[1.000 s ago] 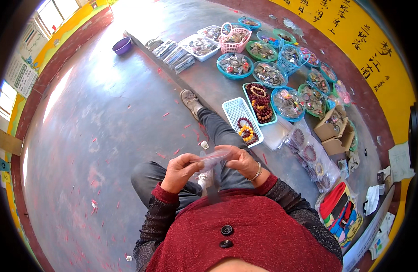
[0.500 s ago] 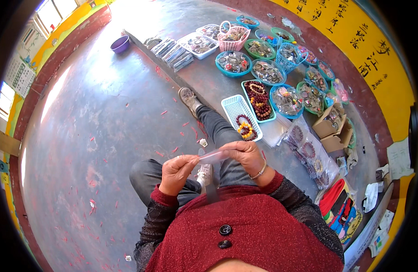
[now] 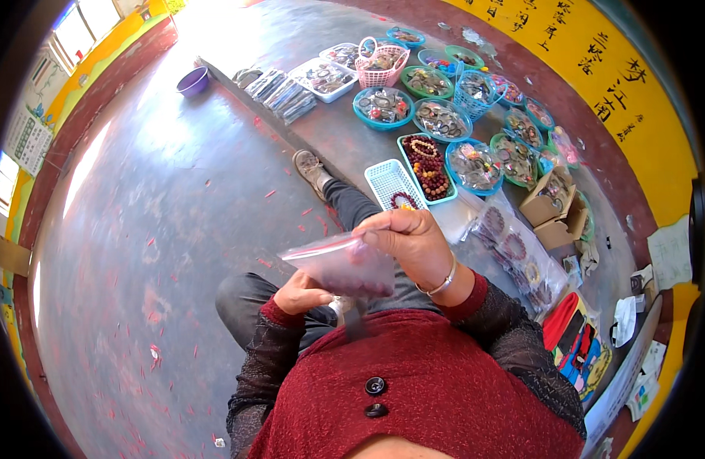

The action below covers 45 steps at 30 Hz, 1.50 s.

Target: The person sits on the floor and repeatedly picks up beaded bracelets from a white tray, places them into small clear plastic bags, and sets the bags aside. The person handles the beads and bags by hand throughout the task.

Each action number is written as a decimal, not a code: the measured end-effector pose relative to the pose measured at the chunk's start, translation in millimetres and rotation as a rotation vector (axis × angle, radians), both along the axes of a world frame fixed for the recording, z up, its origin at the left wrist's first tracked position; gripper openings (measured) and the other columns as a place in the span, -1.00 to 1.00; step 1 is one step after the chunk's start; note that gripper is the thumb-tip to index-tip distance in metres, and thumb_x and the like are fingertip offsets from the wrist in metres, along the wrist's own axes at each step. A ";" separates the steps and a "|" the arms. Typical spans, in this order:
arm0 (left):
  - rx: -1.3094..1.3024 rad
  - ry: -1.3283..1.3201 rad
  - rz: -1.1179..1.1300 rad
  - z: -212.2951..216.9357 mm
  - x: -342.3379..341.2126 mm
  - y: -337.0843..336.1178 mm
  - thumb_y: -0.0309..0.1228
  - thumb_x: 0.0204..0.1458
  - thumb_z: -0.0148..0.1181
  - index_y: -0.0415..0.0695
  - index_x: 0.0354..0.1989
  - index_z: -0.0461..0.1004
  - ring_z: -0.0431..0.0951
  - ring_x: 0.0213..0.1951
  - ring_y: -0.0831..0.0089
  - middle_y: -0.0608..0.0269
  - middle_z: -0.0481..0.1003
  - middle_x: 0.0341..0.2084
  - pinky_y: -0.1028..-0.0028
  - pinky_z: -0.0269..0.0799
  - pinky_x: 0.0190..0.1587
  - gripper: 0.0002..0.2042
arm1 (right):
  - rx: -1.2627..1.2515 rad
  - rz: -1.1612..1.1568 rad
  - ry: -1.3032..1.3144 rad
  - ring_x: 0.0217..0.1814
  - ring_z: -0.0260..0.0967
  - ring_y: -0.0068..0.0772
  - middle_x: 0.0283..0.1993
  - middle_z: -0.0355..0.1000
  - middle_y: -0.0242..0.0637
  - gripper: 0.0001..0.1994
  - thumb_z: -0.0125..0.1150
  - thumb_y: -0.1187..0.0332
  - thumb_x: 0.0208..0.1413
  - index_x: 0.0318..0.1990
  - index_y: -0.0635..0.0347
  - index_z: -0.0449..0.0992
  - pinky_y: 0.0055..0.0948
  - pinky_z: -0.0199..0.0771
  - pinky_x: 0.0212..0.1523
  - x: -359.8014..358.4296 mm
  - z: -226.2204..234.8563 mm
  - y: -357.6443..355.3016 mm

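A small clear zip bag (image 3: 349,268) with a red strip along its top hangs over my lap, tilted. Dark reddish contents, apparently beads, lie toward its lower right part. My right hand (image 3: 414,245) pinches the bag's upper right corner between thumb and fingers; a silver bangle circles that wrist. Close to the bag's lower left side is my left hand (image 3: 297,294), its thumb stretched out. The other left fingers are partly hidden behind the bag, and I see nothing gripped there.
Ahead lie a pale plastic basket (image 3: 379,182) with a beaded bracelet (image 3: 403,201), and a green-rimmed tray (image 3: 408,159) of dark beads. Several bowls of small items, a pink basket (image 3: 379,76) and cardboard boxes (image 3: 555,229) stand beyond. Bagged bracelets (image 3: 521,252) lie rightward; a purple basin (image 3: 193,81) sits far left.
My right hand has raised the bag and turned its broad side into view, showing the dark contents. The left hand has dropped lower, its pinch on the bag's left end released.
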<state>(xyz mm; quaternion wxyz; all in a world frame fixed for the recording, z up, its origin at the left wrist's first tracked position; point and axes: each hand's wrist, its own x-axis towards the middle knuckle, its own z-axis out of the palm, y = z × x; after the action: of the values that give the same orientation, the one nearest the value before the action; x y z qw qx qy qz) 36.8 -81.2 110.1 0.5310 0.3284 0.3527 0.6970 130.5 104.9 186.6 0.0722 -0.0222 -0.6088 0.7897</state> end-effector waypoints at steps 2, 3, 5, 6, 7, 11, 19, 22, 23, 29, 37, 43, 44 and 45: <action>-0.028 0.006 -0.022 7.3 8.3 9.4 -0.18 0.06 0.07 -0.40 0.06 0.23 0.38 0.04 0.09 -0.08 0.37 -0.02 0.20 0.22 0.14 -0.46 | -0.087 -0.045 -0.022 -0.31 0.46 -0.47 -0.36 0.50 -0.22 -0.84 0.11 0.43 0.10 -0.24 0.34 0.51 -0.53 0.44 -0.21 -4.2 -7.6 2.1; -0.040 -0.062 -0.043 8.2 10.9 13.9 -0.19 0.11 -0.02 -0.39 0.05 0.24 0.38 0.04 0.08 -0.09 0.38 -0.04 0.20 0.23 0.14 -0.50 | -0.118 -0.080 -0.031 -0.31 0.46 -0.46 -0.36 0.50 -0.21 -0.83 0.11 0.42 0.10 -0.22 0.34 0.51 -0.53 0.44 -0.20 -7.5 -14.6 5.1; -0.096 -0.139 -0.006 4.8 15.8 19.3 -0.16 0.22 -0.27 -0.40 0.00 0.30 0.42 -0.01 0.06 -0.12 0.40 -0.08 0.23 0.31 0.07 -0.52 | -0.216 -0.087 -0.055 -0.23 0.46 -0.41 -0.25 0.49 -0.17 -0.71 0.06 0.30 0.15 -0.07 0.33 0.41 -0.49 0.44 -0.16 -13.1 -31.3 15.9; -0.104 -0.189 0.017 2.3 15.8 20.8 -0.15 0.22 -0.29 -0.40 0.01 0.28 0.43 -0.02 0.05 -0.13 0.40 -0.08 0.23 0.32 0.06 -0.51 | -0.263 -0.098 -0.075 -0.19 0.45 -0.40 -0.21 0.48 -0.15 -0.68 0.04 0.26 0.16 -0.03 0.32 0.38 -0.47 0.44 -0.14 -13.8 -39.6 20.0; -0.112 -0.239 0.040 0.1 15.5 22.3 -0.14 0.22 -0.30 -0.40 0.03 0.27 0.43 -0.02 0.05 -0.14 0.40 -0.07 0.24 0.34 0.04 -0.50 | -0.309 -0.109 -0.095 -0.15 0.44 -0.38 -0.16 0.46 -0.14 -0.64 0.02 0.23 0.17 0.01 0.30 0.34 -0.46 0.44 -0.13 -14.6 -47.8 23.9; -0.113 -0.445 0.125 -20.1 11.9 25.4 -0.07 0.21 -0.31 -0.34 0.07 0.22 0.40 -0.01 0.03 -0.17 0.35 -0.04 0.14 0.34 0.02 -0.47 | -0.430 0.018 -0.314 -0.09 0.41 -0.45 -0.08 0.43 -0.16 -0.52 -0.02 0.05 0.17 0.08 0.25 0.27 -0.50 0.43 -0.13 0.2 -106.2 43.9; -0.102 -0.662 0.300 -47.5 13.3 34.9 -0.16 0.22 -0.32 -0.22 0.14 0.15 0.44 -0.06 0.13 -0.03 0.34 0.02 0.33 0.39 -0.16 -0.55 | -0.510 0.051 -0.455 -0.28 0.44 -0.58 -0.23 0.47 -0.38 -0.67 0.17 0.25 0.08 -0.03 0.18 0.39 -0.59 0.46 -0.27 24.1 -121.1 18.4; -0.078 -0.717 0.326 -55.5 19.0 37.8 -0.23 0.19 -0.20 -0.20 0.14 0.17 0.43 -0.04 0.19 0.02 0.34 0.01 0.28 0.39 -0.09 -0.59 | -0.369 -0.035 -0.388 -0.35 0.44 -0.61 -0.30 0.48 -0.41 -0.72 0.17 0.30 0.08 -0.08 0.20 0.43 -0.63 0.46 -0.32 22.1 -132.6 19.5; -0.073 -0.730 0.344 -60.2 20.2 37.4 -0.27 0.18 -0.14 -0.20 0.13 0.17 0.42 -0.03 0.20 0.04 0.35 0.00 0.26 0.39 -0.07 -0.60 | -0.299 -0.064 -0.353 -0.37 0.44 -0.62 -0.32 0.48 -0.42 -0.73 0.17 0.31 0.08 -0.09 0.21 0.44 -0.64 0.45 -0.33 20.2 -131.3 18.5; -0.154 -0.722 0.339 -86.3 25.3 31.0 -0.43 0.06 0.03 -0.20 0.10 0.22 0.40 -0.01 0.26 0.16 0.38 -0.03 0.22 0.33 0.02 -0.60 | -0.200 -0.119 -0.342 -0.40 0.42 -0.66 -0.35 0.46 -0.40 -0.70 0.18 0.33 0.07 -0.08 0.28 0.43 -0.61 0.48 -0.43 17.1 -130.1 20.1; -0.196 -0.620 0.308 -88.5 29.7 42.2 -0.51 0.02 -0.01 -0.28 0.05 0.22 0.48 -0.12 0.15 0.04 0.41 -0.10 0.16 0.43 -0.11 -0.63 | -0.237 -0.047 -0.381 -0.36 0.40 -0.62 -0.31 0.43 -0.40 -0.60 0.14 0.30 0.08 0.06 0.24 0.33 -0.60 0.44 -0.39 32.1 -148.0 29.8; -0.208 -0.594 0.341 -81.7 29.8 60.3 -0.51 0.05 -0.03 -0.25 -0.03 0.31 0.49 -0.16 0.26 0.14 0.45 -0.14 0.29 0.44 -0.20 -0.71 | -0.760 -0.024 -0.399 -0.07 0.38 -0.51 -0.05 0.42 -0.41 -0.59 0.18 0.28 0.05 0.08 0.04 0.31 -0.42 0.37 -0.07 47.0 -150.6 31.7; -0.196 -0.588 0.325 -74.6 33.4 67.1 -0.52 0.04 -0.03 -0.25 -0.02 0.31 0.49 -0.15 0.28 0.14 0.45 -0.13 0.30 0.44 -0.19 -0.71 | -0.838 -0.038 -0.367 -0.04 0.39 -0.48 -0.04 0.42 -0.40 -0.61 0.18 0.29 0.06 0.07 0.03 0.32 -0.41 0.37 -0.04 52.0 -152.5 30.3; -0.187 -0.554 0.306 -69.7 35.3 72.3 -0.52 0.04 -0.02 -0.24 -0.01 0.31 0.48 -0.12 0.29 0.14 0.44 -0.11 0.31 0.43 -0.17 -0.70 | -0.873 -0.046 -0.325 0.00 0.38 -0.44 -0.01 0.42 -0.36 -0.64 0.17 0.31 0.06 0.04 0.03 0.34 -0.36 0.37 0.00 53.3 -156.0 30.3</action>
<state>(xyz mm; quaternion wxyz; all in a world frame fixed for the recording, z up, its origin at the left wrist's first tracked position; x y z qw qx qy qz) 72.0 -8.9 40.4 0.5237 0.0192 0.3027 0.7961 183.7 135.2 30.5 -0.0225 -0.1876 -0.2222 0.9565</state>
